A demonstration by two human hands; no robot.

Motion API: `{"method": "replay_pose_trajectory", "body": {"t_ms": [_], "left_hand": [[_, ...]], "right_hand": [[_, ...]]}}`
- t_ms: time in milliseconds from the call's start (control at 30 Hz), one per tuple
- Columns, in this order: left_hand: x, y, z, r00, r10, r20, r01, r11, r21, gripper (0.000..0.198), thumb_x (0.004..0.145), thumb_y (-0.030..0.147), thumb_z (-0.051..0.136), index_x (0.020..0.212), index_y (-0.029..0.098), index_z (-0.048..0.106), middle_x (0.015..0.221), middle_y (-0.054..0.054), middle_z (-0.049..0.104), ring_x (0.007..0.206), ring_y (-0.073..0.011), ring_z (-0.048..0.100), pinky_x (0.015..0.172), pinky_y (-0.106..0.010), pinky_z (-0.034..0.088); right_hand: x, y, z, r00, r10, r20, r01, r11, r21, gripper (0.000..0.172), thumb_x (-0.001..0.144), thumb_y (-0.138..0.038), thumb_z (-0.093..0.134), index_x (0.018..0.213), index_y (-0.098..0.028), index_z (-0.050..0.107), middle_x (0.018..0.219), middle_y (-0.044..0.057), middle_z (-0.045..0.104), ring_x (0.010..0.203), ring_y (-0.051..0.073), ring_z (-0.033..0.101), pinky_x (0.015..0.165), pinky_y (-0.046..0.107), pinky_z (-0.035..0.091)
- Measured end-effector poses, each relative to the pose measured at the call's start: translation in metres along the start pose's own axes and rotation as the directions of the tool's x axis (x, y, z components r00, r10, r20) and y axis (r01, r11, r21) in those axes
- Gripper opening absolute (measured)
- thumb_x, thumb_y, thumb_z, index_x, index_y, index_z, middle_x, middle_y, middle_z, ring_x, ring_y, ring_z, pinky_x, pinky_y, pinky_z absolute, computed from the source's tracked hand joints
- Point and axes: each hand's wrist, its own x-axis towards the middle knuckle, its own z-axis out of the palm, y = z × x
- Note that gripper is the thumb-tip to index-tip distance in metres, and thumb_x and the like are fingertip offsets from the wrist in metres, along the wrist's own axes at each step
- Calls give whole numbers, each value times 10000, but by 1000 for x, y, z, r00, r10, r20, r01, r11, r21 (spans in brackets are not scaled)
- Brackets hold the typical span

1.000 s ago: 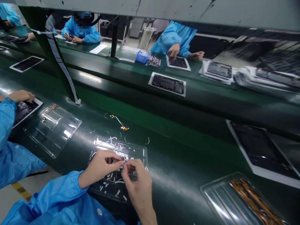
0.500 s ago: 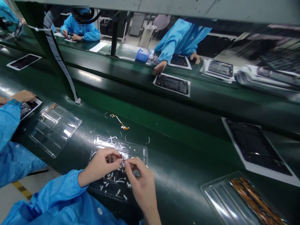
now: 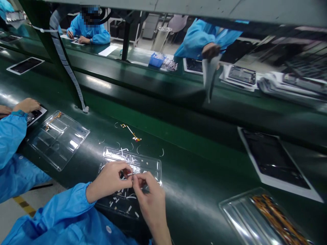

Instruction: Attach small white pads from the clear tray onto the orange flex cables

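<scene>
"Green belt (image 3: 194, 163) all over! What are the two hands doing?" asks the first one.

"They meet at 6 o'clock, low in the picture. The left hand (image 3: 109, 180) has its fingers curled in. Its thumb and first finger pinch a tiny white strip (image 3: 130, 174). The right hand (image 3: 150, 200) is curled too and pinches the same strip from the other end."

"Where is the strip?"

"Right between the fingertips, just over a clear tray (image 3: 153, 165) with lots of little white bits (image 3: 129, 197) in it."

"What else is near?"

"At 12 o'clock from the hands a thin orange cable (image 3: 130, 132) lies on the belt. At 10 o'clock there is a second clear tray (image 3: 58, 137). Past it a co-worker's hand (image 3: 27, 104) rests on a dark board (image 3: 35, 115). At 3 o'clock a dark tablet (image 3: 274, 158) lies on white paper (image 3: 288, 189). At 4 o'clock a tray of orange cables (image 3: 265, 217) sits by the edge. Far off at 1 o'clock, a person in blue (image 3: 201, 37) holds up a floppy white sheet (image 3: 209, 75)."
</scene>
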Motion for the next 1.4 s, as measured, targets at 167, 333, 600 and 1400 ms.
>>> {"method": "replay_pose_trajectory", "body": {"t_ms": [167, 333, 600, 1400], "left_hand": [[0, -1, 0, 1000, -3, 9, 3, 1000, 11, 116, 748, 116, 644, 820, 185, 702, 793, 15, 681, 736, -141, 614, 685, -235, 442], [-2, -2, -2, 1000, -2, 20, 2, 1000, 3, 171, 755, 81, 626, 842, 190, 725, 802, 23, 700, 722, -127, 611, 678, -224, 440], [-1, 0, -9, 997, -25, 78, 28, 999, -37, 82, 847, 262, 725, 867, 183, 741, 806, 7, 701, 734, -139, 618, 676, -240, 454], [-11, -7, -9, 999, -45, 8, 45, 960, -275, 177, 926, 292, 682, 872, 198, 822, 781, -27, 715, 735, -162, 613, 690, -269, 451]], "right_hand": [[0, -1, -3, 1000, -23, -9, 23, 1000, 0, 157, 975, -217, 571, 831, -213, 633, 716, -16, 588, 627, 134, 571, 605, 234, 452], [-2, -3, -5, 999, -28, -15, 28, 1000, 9, 148, 975, -205, 568, 837, -213, 622, 708, -24, 566, 622, 128, 557, 603, 230, 444], [0, -2, -9, 1000, -22, 1, 22, 999, 27, 167, 975, -209, 572, 813, -206, 613, 707, -24, 568, 625, 125, 559, 608, 229, 439], [-4, -1, -5, 929, -368, -42, 333, 881, -336, 153, 989, -166, 619, 1139, -171, 647, 962, 81, 708, 756, 178, 687, 671, 291, 527]]}}
